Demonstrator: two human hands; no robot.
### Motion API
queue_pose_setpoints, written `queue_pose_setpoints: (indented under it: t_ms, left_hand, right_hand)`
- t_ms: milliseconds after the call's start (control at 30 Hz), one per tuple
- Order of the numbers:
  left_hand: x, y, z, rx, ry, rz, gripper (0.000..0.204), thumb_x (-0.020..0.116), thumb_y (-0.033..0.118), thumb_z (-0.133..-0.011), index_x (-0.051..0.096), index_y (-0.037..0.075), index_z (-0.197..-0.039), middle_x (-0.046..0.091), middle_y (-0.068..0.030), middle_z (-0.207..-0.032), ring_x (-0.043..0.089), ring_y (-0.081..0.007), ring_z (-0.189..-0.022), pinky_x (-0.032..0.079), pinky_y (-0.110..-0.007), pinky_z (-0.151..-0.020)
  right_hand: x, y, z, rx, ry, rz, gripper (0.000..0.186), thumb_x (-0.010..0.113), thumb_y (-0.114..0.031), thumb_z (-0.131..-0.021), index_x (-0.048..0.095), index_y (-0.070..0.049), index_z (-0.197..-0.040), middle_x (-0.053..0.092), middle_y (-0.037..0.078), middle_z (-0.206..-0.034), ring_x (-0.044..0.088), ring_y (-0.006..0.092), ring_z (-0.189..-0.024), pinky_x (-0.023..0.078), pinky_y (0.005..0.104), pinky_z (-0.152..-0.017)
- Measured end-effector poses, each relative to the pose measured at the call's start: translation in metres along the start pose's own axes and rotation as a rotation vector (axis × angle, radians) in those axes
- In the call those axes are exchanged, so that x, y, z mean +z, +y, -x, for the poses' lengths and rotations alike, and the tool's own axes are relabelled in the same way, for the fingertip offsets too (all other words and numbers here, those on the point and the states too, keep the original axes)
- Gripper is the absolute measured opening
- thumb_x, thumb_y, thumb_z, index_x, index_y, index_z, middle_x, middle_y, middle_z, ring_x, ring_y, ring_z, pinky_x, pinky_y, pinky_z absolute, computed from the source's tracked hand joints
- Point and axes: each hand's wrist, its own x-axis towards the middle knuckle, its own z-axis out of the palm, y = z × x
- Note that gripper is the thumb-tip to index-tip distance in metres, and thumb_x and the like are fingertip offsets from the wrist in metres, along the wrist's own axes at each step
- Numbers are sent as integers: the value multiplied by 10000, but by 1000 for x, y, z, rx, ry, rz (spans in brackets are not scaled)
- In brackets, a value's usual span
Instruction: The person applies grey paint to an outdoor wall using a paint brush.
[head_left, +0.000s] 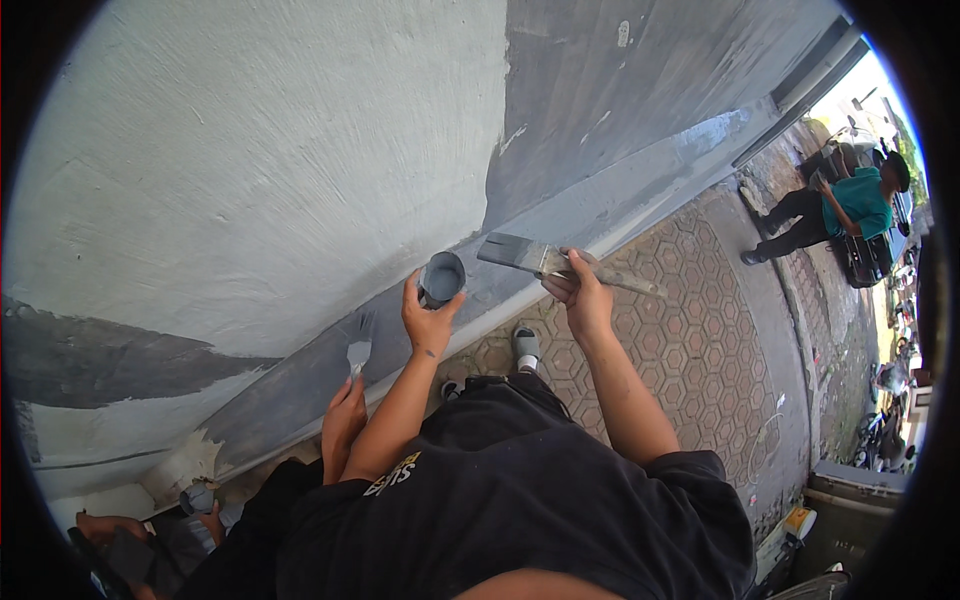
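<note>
Patchy white-and-grey plastered wall (280,170) fills the left side. From where I stand, the left hand (430,322) clasps a small round grey plastic-looking cup (443,277) by its sides, a sound hold below the rim: it looks light and easily tipped. To its right, the right hand (584,297) grips a flat, grey-bristled, long-handled brush (516,252) at the handle's base; stiff handle, pliant bristles, I'd judge. Farther right spread brown hexagonal pavers (690,300).

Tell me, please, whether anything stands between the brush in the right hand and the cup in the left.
Nothing visible does; the brush, held in the right hand, and the grey cup, in the left hand, show only a narrow gap between them.
</note>
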Motion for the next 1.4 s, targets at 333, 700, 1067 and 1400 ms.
queue_pose_setpoints:
  t_ms: [333,700,1067,1400]
  left_hand:
    - [-17,-1,12,90,42,60,746,903,91,-719,489,-4,-1333,579,-139,-1262,616,-243,-1145,569,-359,-911]
    - [-35,-11,16,18,-1,59,775,899,82,-714,472,-3,-1356,553,-149,-1295,608,-257,-1167,572,-377,-935]
    - [-46,-12,18,24,-49,46,792,906,83,-706,465,-3,-1358,553,-150,-1294,608,-258,-1161,574,-382,-931]
    - [-50,-4,19,22,-61,11,789,908,96,-704,469,-9,-1351,562,-156,-1276,612,-256,-1143,576,-374,-905]
  right_hand:
    - [37,99,-66,-1,125,-96,292,551,-157,-993,582,40,-1206,608,181,-1189,684,313,-1030,609,399,-898]
    - [95,-19,4,-248,-47,-427,310,509,-167,-1003,543,82,-1185,624,248,-1162,699,354,-1025,608,429,-928]
    - [90,11,-3,-392,-206,-599,325,554,-226,-1013,523,10,-1235,625,241,-1224,665,357,-1143,566,452,-1003]
    - [24,145,-41,-73,179,-460,276,535,-171,-1018,521,4,-1231,602,196,-1213,671,338,-1072,589,434,-954]
